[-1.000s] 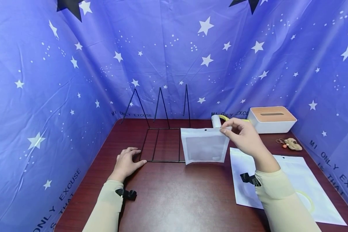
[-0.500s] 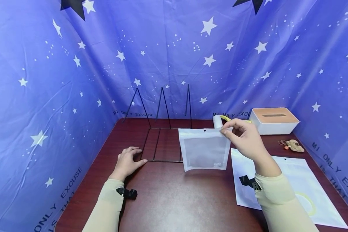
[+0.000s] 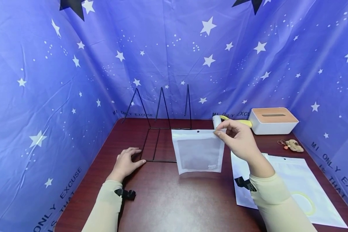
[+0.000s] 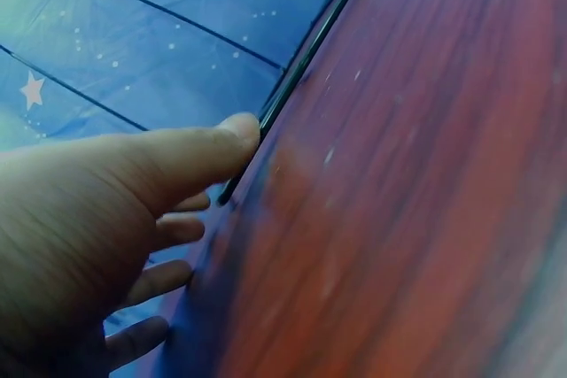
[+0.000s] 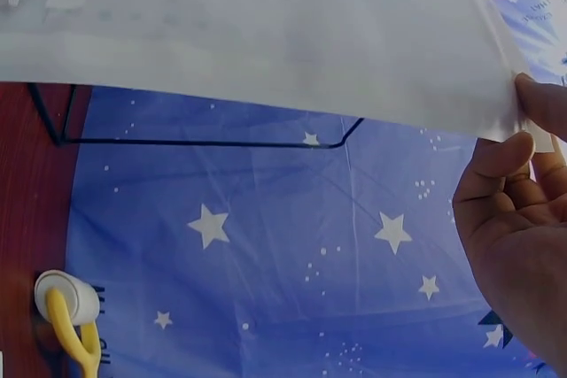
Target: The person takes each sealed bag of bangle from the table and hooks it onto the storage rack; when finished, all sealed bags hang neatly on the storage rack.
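With thumb and fingertips, my right hand [image 3: 240,138] pinches the top right corner of a white translucent zip bag [image 3: 198,154]. The bag hangs upright and flat in front of the right part of a black wire rack [image 3: 162,161], hiding some of its base. The rack's tall pointed wire dividers stand at the back. At the rack's front left corner is my left hand [image 3: 127,164], its thumb touching the front wire and its fingers spread along the left side. In the left wrist view the thumb [image 4: 235,135] lies against the wire's end.
White bags [image 3: 295,174], one showing a yellow ring, lie flat at the right, under my right forearm. Behind the right hand is a lint roller [image 3: 216,121] with a yellow handle. A tissue box [image 3: 274,125] and a plush keychain [image 3: 294,145] sit at the back right.
My right hand has moved the zip bag left and slightly nearer to me, and the bag hangs lower in the head view. The left hand stays at the rack's corner.
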`<state>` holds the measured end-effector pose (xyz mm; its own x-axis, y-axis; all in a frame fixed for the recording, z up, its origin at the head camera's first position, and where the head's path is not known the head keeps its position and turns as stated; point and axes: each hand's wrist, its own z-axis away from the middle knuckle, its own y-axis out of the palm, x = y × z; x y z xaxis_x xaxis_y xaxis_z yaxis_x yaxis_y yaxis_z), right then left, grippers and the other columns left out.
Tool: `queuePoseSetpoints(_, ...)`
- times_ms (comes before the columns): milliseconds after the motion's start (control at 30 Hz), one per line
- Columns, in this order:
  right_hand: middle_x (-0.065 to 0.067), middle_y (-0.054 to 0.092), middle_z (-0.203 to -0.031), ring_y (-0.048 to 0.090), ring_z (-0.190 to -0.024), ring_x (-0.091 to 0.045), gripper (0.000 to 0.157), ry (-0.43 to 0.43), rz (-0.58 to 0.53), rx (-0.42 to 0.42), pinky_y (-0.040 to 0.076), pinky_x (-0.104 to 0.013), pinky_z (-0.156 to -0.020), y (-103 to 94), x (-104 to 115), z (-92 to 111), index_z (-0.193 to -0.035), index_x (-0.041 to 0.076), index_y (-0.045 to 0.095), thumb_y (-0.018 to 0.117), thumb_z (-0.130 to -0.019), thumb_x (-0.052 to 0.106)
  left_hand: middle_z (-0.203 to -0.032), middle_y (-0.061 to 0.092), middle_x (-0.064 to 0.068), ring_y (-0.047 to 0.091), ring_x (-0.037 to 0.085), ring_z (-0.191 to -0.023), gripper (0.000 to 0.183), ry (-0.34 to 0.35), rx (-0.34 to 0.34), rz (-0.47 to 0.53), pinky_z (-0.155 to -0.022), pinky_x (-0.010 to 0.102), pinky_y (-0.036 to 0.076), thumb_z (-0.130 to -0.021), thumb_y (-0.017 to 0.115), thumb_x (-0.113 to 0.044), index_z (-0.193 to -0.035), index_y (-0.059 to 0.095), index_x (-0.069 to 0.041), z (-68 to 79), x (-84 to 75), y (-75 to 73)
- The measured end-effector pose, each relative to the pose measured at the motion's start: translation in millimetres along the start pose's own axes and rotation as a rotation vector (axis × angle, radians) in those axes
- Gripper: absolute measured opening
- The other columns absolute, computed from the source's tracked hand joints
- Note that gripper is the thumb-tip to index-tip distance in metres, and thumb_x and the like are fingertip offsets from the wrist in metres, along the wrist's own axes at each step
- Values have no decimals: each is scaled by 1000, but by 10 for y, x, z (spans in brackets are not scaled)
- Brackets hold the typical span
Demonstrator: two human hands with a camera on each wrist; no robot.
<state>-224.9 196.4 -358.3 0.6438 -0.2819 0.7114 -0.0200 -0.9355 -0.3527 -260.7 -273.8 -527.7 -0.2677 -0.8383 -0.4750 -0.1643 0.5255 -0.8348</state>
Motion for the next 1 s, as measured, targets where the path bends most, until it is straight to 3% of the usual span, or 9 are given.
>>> queuePoseSetpoints(267,-8,69,-89,45,-55,-14,17,-42,-122,10,39,-27,-49,147,44,-56,-101,5,77,76,-90,-8,-133,68,6,57,32,-132,57,8,-35,141,-111,54,41,-85,90,-39,-130,73,-9,38,106,-93)
queuePoseSetpoints(467,-8,68,-87,47,-59,-14,17,-34,-138,-21,40,-24,-52,263,101,-121,-99,1,77,76,-88,-12,-132,69,2,59,26,-131,57,33,-17,258,-110,51,43,-86,89,-36,-133,72,-8,36,31,-124)
queuePoseSetpoints(633,-12,66,-87,48,-63,-14,12,-69,-153,-50,39,-23,-55,366,271,-176,-96,-6,75,74,-87,-15,-128,71,-1,61,23,-127,54,47,-28,311,-108,50,45,-86,89,-33,-132,72,-9,31,-23,-125)
queuePoseSetpoints(733,-11,67,-87,50,-67,-14,13,-73,-158,-61,40,-23,-57,431,225,-197,-95,-3,76,76,-88,-13,-126,72,3,65,23,-121,54,61,-27,346,-102,50,49,-86,89,-31,-132,72,-9,33,-61,-118)
queuePoseSetpoints(833,-10,68,-87,51,-68,-15,14,-84,-171,-69,41,-23,-57,501,95,-216,-96,3,78,78,-88,-9,-125,72,8,69,26,-115,53,86,-18,408,-97,51,54,-87,89,-29,-133,71,-9,43,-122,-108)
queuePoseSetpoints(1000,-7,69,-85,51,-66,-18,14,-102,-191,-79,42,-26,-56,615,63,-243,-97,9,79,79,-90,-3,-125,70,21,67,44,-112,46,139,-3,531,-94,64,52,-88,86,-11,-130,70,-3,117,-454,-252)
